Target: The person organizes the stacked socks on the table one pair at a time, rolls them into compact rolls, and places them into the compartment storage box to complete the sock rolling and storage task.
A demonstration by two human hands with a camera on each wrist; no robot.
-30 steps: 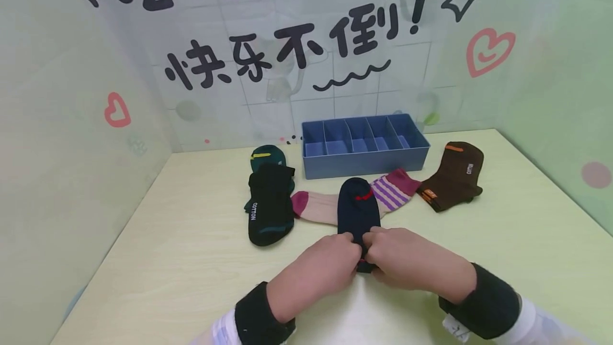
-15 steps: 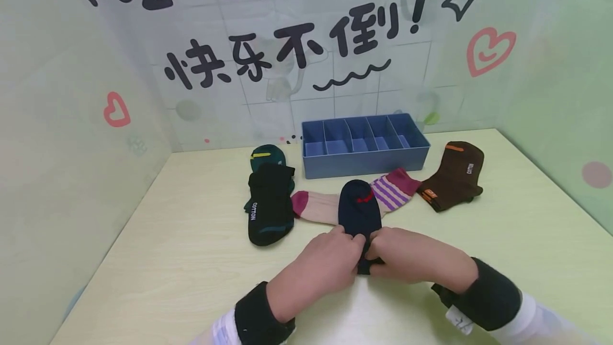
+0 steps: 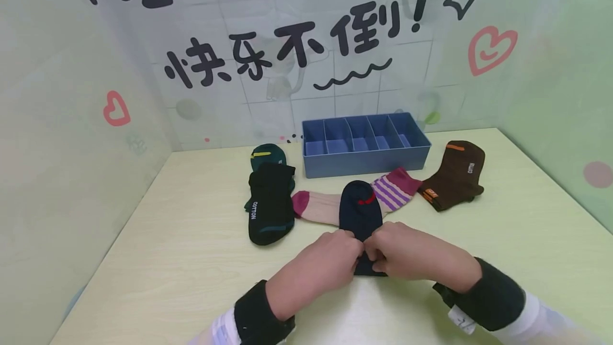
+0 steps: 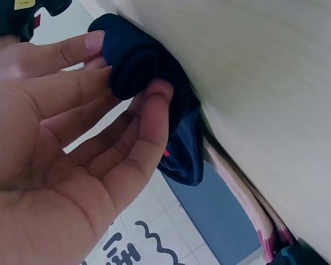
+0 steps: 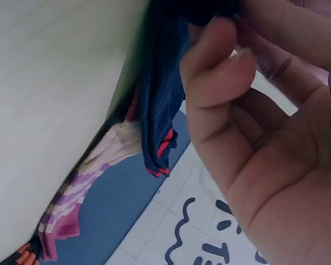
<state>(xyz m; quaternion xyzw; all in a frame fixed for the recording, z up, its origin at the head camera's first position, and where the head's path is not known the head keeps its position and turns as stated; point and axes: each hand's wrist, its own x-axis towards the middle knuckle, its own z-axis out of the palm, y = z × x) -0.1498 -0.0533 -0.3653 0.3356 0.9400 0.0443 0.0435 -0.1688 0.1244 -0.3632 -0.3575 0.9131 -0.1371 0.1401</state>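
A navy sock (image 3: 360,206) with a red mark lies lengthwise toward me, its far end over a pink-and-purple striped sock (image 3: 395,191). My left hand (image 3: 330,260) pinches the navy sock's near part from the left. In the left wrist view that part is a thick roll (image 4: 135,66) between thumb and fingers. From the right side my right hand (image 3: 402,249) grips the same sock with curled fingers; its hold is partly cut off at the top of the right wrist view. Both hands nearly meet over the sock and hide its middle.
Behind the socks stands a blue divided box (image 3: 366,164) with several compartments. Left of it, a black sock (image 3: 271,206) overlaps a dark green sock (image 3: 268,154). A brown sock (image 3: 460,174) lies at the right, touching the striped one. A printed curtain (image 3: 287,95) hangs behind the table (image 3: 191,260).
Both hands have shifted slightly on the navy sock, the right one rising a little with its fingers curling in. The sock's far end has slid slightly toward me, and more of its near end shows.
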